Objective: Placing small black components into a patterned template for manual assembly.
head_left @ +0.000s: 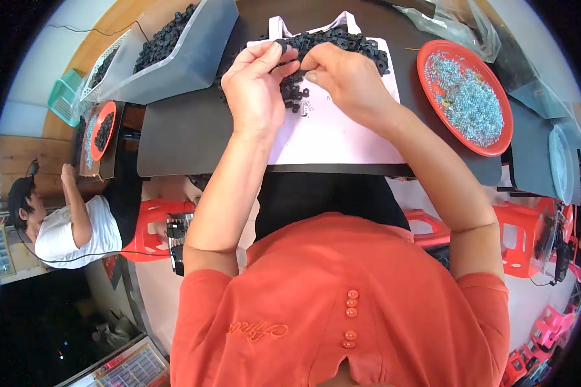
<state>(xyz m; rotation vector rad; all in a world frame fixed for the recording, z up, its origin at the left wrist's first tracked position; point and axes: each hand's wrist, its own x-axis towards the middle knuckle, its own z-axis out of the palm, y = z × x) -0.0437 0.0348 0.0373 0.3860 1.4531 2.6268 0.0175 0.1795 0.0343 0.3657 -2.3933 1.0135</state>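
Note:
My left hand (255, 87), palm turned up, pinches a small round black part (281, 46) between thumb and fingers. Close to its right, my right hand (348, 80) has thumb and forefinger pressed together; anything between them is too small to make out. Both hands are above a pale flat sheet (335, 142) with a handle-like loop at its far end. Behind and between the hands, a heap of small black parts (348, 42) covers the far side of the sheet. A few loose black parts (295, 95) lie between my wrists.
At right stands a red plate (500, 147) of small silvery-blue springs (474, 109). A translucent bin (197, 74) of black parts stands far left. Plastic bags (458, 29) lie at the back right. Another person (77, 222) sits at left beside an orange-red plate (111, 109).

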